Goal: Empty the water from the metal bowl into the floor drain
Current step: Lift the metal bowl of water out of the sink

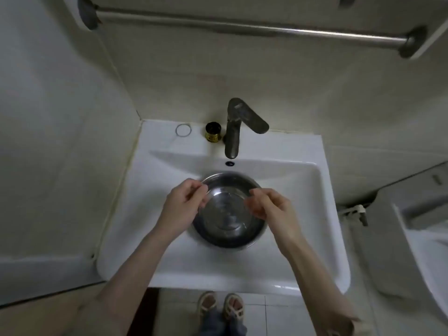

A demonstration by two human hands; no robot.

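A round metal bowl [228, 214] sits in the basin of a white sink [169, 258], below the faucet. It holds a shallow layer of clear water. My left hand [185, 204] hovers over the bowl's left rim with fingers loosely curled and apart. My right hand [269, 206] hovers over the right rim, fingers also loosely curled. Neither hand clearly grips the rim; both are blurred. No floor drain is visible in the head view.
A dark metal faucet [234, 132] rises behind the bowl, with a small gold-and-black jar [213, 132] and a thin ring [183, 130] beside it. A towel bar [242, 27] spans the wall above. A white toilet [421, 251] stands at right. My sandalled feet [221, 306] stand on tiled floor.
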